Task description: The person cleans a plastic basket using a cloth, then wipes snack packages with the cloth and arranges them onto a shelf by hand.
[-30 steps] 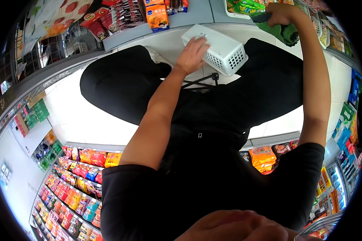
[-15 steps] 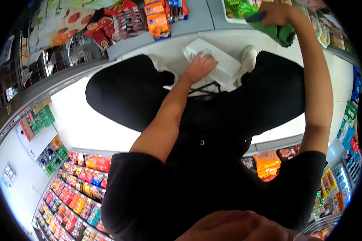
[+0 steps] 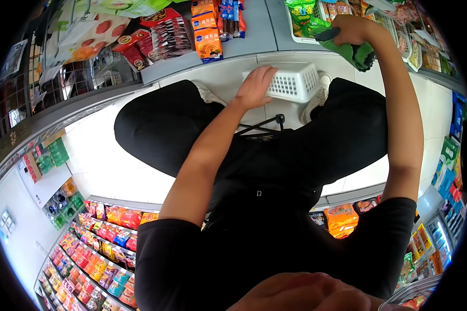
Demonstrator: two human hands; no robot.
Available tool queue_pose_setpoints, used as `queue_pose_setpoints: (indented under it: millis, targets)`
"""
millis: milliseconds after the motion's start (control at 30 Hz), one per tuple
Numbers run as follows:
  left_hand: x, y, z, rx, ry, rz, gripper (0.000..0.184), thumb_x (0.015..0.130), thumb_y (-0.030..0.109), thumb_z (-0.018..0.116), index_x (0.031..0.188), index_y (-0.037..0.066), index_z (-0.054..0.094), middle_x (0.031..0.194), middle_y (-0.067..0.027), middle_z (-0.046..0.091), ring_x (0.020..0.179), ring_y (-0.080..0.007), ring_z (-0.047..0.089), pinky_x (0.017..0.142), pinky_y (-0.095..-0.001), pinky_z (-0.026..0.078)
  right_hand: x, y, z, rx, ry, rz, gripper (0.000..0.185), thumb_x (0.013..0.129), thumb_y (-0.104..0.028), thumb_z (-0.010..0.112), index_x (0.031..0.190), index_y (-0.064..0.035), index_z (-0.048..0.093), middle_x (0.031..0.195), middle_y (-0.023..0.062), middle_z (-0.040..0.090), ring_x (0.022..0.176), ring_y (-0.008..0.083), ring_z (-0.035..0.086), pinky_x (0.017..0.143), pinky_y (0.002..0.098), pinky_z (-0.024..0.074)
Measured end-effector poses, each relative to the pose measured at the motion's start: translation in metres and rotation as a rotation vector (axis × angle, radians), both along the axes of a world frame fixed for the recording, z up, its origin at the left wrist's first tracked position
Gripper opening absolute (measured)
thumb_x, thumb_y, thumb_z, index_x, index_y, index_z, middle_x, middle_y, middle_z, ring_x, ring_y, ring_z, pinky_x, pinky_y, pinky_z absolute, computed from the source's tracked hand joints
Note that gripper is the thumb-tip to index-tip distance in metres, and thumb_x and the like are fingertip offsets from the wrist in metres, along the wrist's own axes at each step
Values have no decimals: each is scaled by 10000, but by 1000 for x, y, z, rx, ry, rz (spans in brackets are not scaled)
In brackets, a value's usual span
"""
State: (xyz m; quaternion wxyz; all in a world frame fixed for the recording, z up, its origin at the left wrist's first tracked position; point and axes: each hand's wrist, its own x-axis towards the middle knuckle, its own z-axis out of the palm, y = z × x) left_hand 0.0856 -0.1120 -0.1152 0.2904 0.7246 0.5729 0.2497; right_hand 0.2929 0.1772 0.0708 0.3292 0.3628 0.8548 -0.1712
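Note:
A white plastic basket (image 3: 296,83) with a grid of holes in its side is between my knees, above the floor. My left hand (image 3: 256,87) grips its left end, fingers over the top edge. At the upper right, my right hand (image 3: 351,30) is closed on a dark green cloth (image 3: 359,55) that hangs down from it. Just left of that hand, a white tray (image 3: 299,38) on the shelf holds green snack packets (image 3: 302,14).
A grey shelf (image 3: 249,43) carries orange packets (image 3: 208,43) and red packets (image 3: 166,36). White shoes and a black folding frame (image 3: 264,123) are near the basket. Snack racks (image 3: 91,259) stand behind me. More baskets line the upper right.
The basket has tilted so its holed side faces me more, and my left hand has moved to its left end. My right hand stays by the tray with the cloth.

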Motion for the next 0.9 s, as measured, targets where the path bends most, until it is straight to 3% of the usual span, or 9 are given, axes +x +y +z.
queue_pose_setpoints:
  millis: [67,167,233,333,467,567,700,800,900]
  targets:
    - [-5,20,24,-209,-111,24,884,645,147,867,1436,43,485,1347,-204,535,1282,-386,523,1127,-430,442,-4,1,5,-1,-38,8,528,783,-277,733,1213,25,677,1205,201,682,1097,353,670,941,420,522]
    - [-41,47,7,-314,-281,21,939,675,156,863,1502,41,434,1362,-225,555,1289,-360,550,1094,-420,469,8,7,-9,120,102,99,547,802,-274,721,1263,14,658,1246,200,668,1161,360,646,994,422,506]
    - [-60,55,20,-574,-614,279,863,774,199,824,1514,29,413,1353,-198,573,1228,-278,594,1018,-377,514,2,-2,3,127,129,87,553,814,-269,714,1289,6,646,1268,199,660,1192,362,630,1019,423,496]
    - [-73,61,13,-446,-770,578,719,872,260,752,1450,4,408,1273,-172,592,1096,-247,623,916,-365,547,4,-9,7,123,147,54,546,825,-259,708,1299,5,644,1278,199,655,1202,364,624,1029,422,492]
    - [-70,72,16,-490,-771,752,675,905,296,731,1417,-12,418,1256,-164,593,1107,-225,620,906,-368,539,3,-8,17,79,103,45,544,827,-257,712,1297,8,648,1273,196,657,1188,361,630,1023,420,493]
    - [-66,92,-17,-479,-843,806,685,920,340,720,1420,-19,421,1277,-162,593,1120,-231,616,919,-362,519,15,5,1,164,235,66,532,828,-249,711,1294,0,655,1267,193,659,1178,357,635,1012,420,497]
    - [-65,144,-87,-443,-953,721,559,963,391,685,1314,-27,564,1241,-146,630,1114,-224,586,978,-353,457,9,-4,25,107,174,21,515,829,-237,709,1289,-10,664,1264,191,660,1176,354,636,1010,417,498]
    - [-47,159,-56,-397,-886,834,526,997,394,646,1297,-36,599,1191,-134,665,1111,-198,576,979,-354,452,17,-2,18,128,247,31,505,830,-233,709,1282,-13,669,1259,192,659,1173,355,636,1009,415,498]
    - [-55,185,-90,-485,-907,792,490,1033,353,594,1365,-6,569,1248,-120,666,1156,-206,595,1004,-359,458,16,-6,27,107,222,13,508,834,-237,710,1288,-16,664,1246,194,660,1164,358,636,1005,417,498]
